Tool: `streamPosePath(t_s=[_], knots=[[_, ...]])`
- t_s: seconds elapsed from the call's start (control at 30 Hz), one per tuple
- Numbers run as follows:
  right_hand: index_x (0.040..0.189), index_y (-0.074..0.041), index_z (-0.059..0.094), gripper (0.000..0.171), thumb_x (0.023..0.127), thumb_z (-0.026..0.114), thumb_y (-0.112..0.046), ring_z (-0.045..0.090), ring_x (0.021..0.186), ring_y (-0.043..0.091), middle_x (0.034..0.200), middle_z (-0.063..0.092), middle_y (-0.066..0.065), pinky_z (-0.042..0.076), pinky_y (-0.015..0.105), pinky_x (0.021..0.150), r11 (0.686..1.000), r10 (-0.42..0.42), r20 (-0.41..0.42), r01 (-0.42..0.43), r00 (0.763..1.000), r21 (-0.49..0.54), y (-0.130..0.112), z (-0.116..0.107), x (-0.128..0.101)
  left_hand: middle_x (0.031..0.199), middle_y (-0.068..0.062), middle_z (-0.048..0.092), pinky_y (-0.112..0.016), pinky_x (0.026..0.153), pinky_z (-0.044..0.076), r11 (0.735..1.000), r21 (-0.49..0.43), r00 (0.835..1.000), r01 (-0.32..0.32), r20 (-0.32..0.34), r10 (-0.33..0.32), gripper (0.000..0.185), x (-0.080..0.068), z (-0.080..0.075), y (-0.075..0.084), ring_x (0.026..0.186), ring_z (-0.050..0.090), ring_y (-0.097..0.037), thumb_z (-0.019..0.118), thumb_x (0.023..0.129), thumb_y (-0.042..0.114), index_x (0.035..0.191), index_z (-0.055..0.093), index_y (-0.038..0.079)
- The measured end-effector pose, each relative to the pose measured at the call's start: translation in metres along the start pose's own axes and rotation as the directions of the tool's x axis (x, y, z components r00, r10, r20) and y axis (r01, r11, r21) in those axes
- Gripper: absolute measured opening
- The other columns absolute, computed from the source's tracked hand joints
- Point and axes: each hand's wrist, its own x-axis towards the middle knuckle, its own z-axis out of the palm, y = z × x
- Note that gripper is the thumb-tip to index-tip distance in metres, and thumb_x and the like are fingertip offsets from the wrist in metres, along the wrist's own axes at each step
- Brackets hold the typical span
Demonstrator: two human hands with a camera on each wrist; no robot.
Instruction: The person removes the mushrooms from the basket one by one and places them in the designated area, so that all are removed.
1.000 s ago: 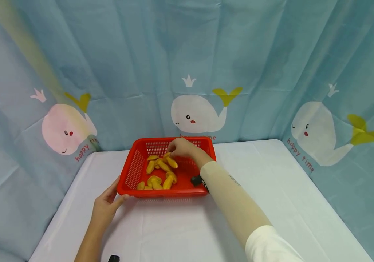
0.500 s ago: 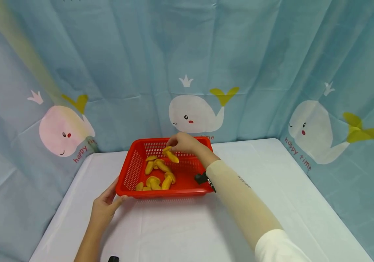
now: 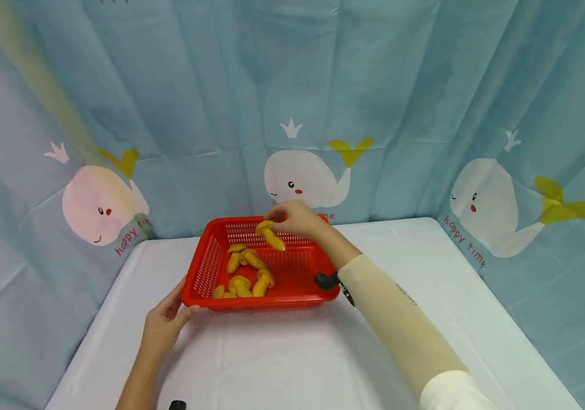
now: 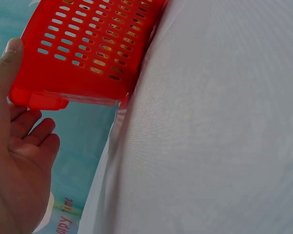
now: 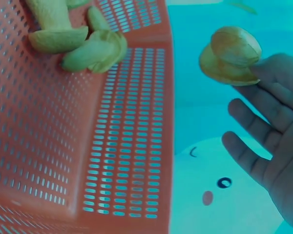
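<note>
**Yellow Piece Held Up Over the Red Basket**

Fingers of the right hand pinch a yellow piece and hold it up in the air. It looks like a little toy mushroom with a round cap. It hangs above the far end of the red basket and touches nothing but the hand. In the right wrist view, the yellow piece sits at the fingertips, and the other fingers are spread out loosely below it.

More yellow pieces lie down on the basket floor. Some are close together near the middle, and some are by the near wall.

The left hand is at the near left corner of the basket. Its thumb presses on the basket's rim, and its other fingers are straight and loose beside the corner. They do not curl around it.

The basket stands on a desk with a white cloth on it. A small black thing is strapped on the right wrist, next to the basket's right side. The right arm wears a pale sleeve.

Behind the desk hangs a blue curtain with white whales on it. They have yellow tails and small crowns.
</note>
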Motion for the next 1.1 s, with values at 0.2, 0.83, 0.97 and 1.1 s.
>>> streamPosePath(t_s=[0.2, 0.83, 0.97, 1.1], knots=[[0.118, -0.015, 0.077, 0.023, 0.095, 0.073, -0.019, 0.066, 0.094, 0.014, 0.109, 0.076, -0.004, 0.059, 0.028, 0.08, 1.0, -0.012, -0.071, 0.014, 0.997, 0.017, 0.002, -0.01, -0.017, 0.159, -0.005, 0.046, -0.011, 0.105, 0.041, 1.0, -0.016, 1.0, 0.003, 0.01, -0.003, 0.071, 0.002, 0.003, 0.001, 0.135, 0.043, 0.013, 0.077, 0.093, 0.017, 0.156, 0.045, 0.025], [0.114, -0.013, 0.078, 0.02, 0.094, 0.074, -0.016, 0.066, 0.093, 0.016, 0.106, 0.075, 0.0, 0.06, 0.035, 0.082, 0.994, -0.029, -0.256, 0.055, 0.966, 0.095, 0.023, -0.035, -0.064, 0.159, -0.006, 0.046, -0.015, 0.105, 0.042, 1.0, -0.01, 1.0, 0.018, -0.001, -0.018, 0.072, 0.001, 0.002, 0.001, 0.136, 0.043, 0.012, 0.076, 0.093, 0.018, 0.156, 0.044, 0.026], [0.115, -0.012, 0.077, 0.021, 0.094, 0.074, -0.016, 0.066, 0.094, 0.018, 0.106, 0.075, 0.002, 0.06, 0.037, 0.083, 0.992, -0.006, -0.275, 0.039, 0.961, 0.116, 0.031, -0.039, -0.073, 0.159, -0.003, 0.046, -0.016, 0.105, 0.043, 0.999, -0.001, 0.999, 0.033, -0.005, -0.033, 0.072, 0.001, 0.001, -0.001, 0.137, 0.043, 0.011, 0.076, 0.093, 0.019, 0.157, 0.043, 0.028], [0.114, -0.013, 0.077, 0.02, 0.095, 0.073, -0.017, 0.066, 0.095, 0.019, 0.105, 0.075, 0.001, 0.059, 0.043, 0.086, 0.989, 0.02, -0.297, 0.025, 0.955, 0.146, 0.04, -0.042, -0.084, 0.159, -0.001, 0.045, -0.016, 0.104, 0.043, 0.999, 0.007, 0.999, 0.049, 0.002, -0.049, 0.073, 0.0, 0.001, -0.003, 0.138, 0.042, 0.01, 0.076, 0.093, 0.022, 0.157, 0.042, 0.03]])
